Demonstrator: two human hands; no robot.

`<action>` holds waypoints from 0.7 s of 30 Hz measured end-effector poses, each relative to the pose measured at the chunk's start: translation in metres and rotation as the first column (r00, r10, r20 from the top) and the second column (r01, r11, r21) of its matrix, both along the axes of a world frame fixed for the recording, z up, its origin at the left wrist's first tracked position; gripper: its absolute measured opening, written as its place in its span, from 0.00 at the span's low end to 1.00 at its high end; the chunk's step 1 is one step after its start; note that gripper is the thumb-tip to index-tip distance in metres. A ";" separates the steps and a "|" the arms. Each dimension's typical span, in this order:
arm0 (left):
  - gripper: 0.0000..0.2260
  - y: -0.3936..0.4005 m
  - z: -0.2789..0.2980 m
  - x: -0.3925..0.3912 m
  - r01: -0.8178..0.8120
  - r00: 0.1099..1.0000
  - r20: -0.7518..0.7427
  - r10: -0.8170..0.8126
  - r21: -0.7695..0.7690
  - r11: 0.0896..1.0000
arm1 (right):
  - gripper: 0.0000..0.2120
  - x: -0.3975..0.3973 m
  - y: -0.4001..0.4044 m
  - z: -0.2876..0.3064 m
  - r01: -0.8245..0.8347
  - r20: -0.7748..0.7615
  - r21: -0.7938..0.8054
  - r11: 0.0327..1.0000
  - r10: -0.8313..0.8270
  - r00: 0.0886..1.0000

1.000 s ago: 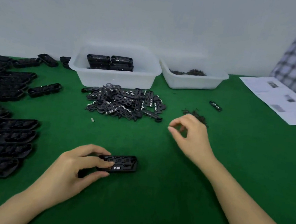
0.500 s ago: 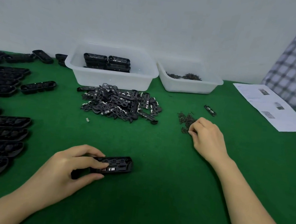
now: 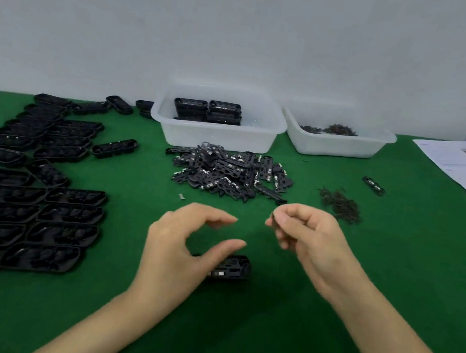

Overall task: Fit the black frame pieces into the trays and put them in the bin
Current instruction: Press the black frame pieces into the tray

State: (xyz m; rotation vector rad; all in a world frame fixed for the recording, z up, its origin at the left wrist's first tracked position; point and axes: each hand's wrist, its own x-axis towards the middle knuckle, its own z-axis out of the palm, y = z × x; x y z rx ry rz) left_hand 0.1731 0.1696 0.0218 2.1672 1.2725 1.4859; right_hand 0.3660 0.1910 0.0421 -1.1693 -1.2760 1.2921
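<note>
I see my left hand (image 3: 187,246) raised above the green felt table (image 3: 387,279), thumb and forefinger bowed into a loose C with a gap between the tips; it holds nothing. Under that hand lies a black tray (image 3: 231,266), flat on the felt, its left end hidden by my thumb, a small silvery tab showing on its near edge. My right hand (image 3: 305,238) hovers just to the right, palm turned inward, fingers curled tight and thumb pressed against the forefinger. Something tiny and dark may sit in that pinch, but the blur keeps me from telling what, or whether it is there at all.

Beyond the hands sits a heap of frame pieces (image 3: 226,172), flat matte black plastic with cut-out holes and small metal glints, tangled over one another. Right of it is a scatter of small dark pins (image 3: 339,203), thin and wiry. A translucent white bin (image 3: 215,137) behind the heap holds two stacks of filled black trays. A second white tub (image 3: 335,145) beside it holds more of the dark bits. Rows of empty trays (image 3: 35,213), glossy oblong shells with moulded pockets, cover the left of the felt. White printed sheets (image 3: 462,169) lie at the far right.
</note>
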 end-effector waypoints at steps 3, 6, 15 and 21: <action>0.14 -0.002 0.001 0.010 -0.004 0.996 0.086 0.005 -0.014 1.000 | 0.03 -0.032 -0.013 -0.002 -0.101 -0.061 -0.044 0.994 0.098 0.993; 0.11 -0.004 -0.005 0.005 -0.004 0.988 0.155 0.002 0.009 1.000 | 0.04 -0.045 -0.015 -0.007 -0.137 -0.091 -0.055 0.989 0.131 0.987; 0.08 0.000 -0.008 -0.003 0.106 0.952 0.296 -0.076 -0.088 0.990 | 0.05 -0.049 -0.016 -0.010 -0.083 0.024 -0.032 0.996 0.083 0.996; 0.05 -0.002 -0.011 0.001 0.132 0.894 0.448 -0.003 -0.256 0.958 | 0.07 -0.048 -0.016 -0.011 -0.071 0.021 -0.058 0.996 0.073 0.997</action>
